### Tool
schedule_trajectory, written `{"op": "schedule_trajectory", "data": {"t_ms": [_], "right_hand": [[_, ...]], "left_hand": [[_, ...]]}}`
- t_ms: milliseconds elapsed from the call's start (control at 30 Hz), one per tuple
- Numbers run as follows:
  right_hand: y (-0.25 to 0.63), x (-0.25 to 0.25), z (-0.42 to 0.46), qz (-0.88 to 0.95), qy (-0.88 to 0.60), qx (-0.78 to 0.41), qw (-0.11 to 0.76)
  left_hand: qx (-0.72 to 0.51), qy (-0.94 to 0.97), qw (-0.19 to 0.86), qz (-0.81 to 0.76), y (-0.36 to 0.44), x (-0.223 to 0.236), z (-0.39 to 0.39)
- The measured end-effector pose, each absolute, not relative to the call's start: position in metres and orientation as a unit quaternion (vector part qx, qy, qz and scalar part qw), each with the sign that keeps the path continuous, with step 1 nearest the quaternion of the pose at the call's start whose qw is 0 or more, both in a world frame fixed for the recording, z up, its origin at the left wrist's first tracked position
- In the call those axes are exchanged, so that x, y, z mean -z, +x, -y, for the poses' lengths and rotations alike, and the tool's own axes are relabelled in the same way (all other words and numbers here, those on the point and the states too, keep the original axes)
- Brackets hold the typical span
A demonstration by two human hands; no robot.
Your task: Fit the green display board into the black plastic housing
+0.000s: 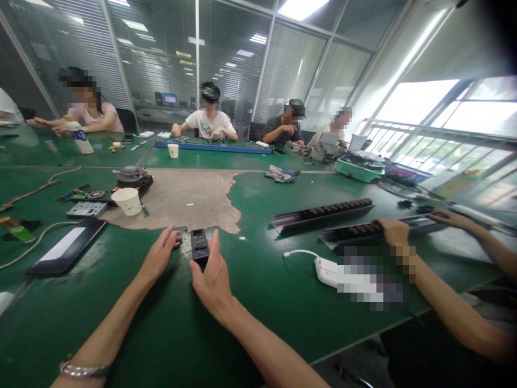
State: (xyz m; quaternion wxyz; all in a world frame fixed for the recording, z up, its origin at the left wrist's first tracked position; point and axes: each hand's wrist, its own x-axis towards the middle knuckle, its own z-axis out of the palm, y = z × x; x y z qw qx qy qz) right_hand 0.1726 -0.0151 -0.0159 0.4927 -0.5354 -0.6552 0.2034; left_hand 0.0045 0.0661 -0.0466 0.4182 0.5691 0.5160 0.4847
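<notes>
A small black box with recessed openings [200, 245] sits upright on the green table in front of me. My right hand [214, 275] has it between the thumb, at its near left corner, and the fingers along its right side. To the left of the box, a small gap away, my left hand [160, 253] is open and holds nothing, fingers stretched toward the box. Just beyond both hands lies a bare, worn patch [189, 199] in the green table covering. What the openings in the box contain is too small to make out.
At left are a paper cup [127, 201], a dark tablet-like panel [70, 247] and electronic parts [131, 177]. A co-worker's hands [393, 233] touch a long black strip [351, 233] at right. A white power bank-like case [327, 271] lies nearer. Several people sit opposite.
</notes>
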Motion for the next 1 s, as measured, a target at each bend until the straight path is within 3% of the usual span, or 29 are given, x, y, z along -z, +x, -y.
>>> {"op": "schedule_trajectory", "data": {"t_ms": [433, 833, 1000], "right_hand": [[0.181, 0.040, 0.014, 0.655, -0.496, -0.261, 0.508], [0.205, 0.005, 0.015, 0.576, -0.497, -0.258, 0.595], [0.222, 0.016, 0.004, 0.562, -0.571, -0.235, 0.551]], "left_hand": [[-0.411, 0.654, 0.354, -0.528, 0.003, 0.046, -0.065], [-0.381, 0.688, 0.322, -0.527, 0.003, 0.042, -0.062], [-0.368, 0.701, 0.367, -0.489, 0.003, 0.039, -0.057]]}}
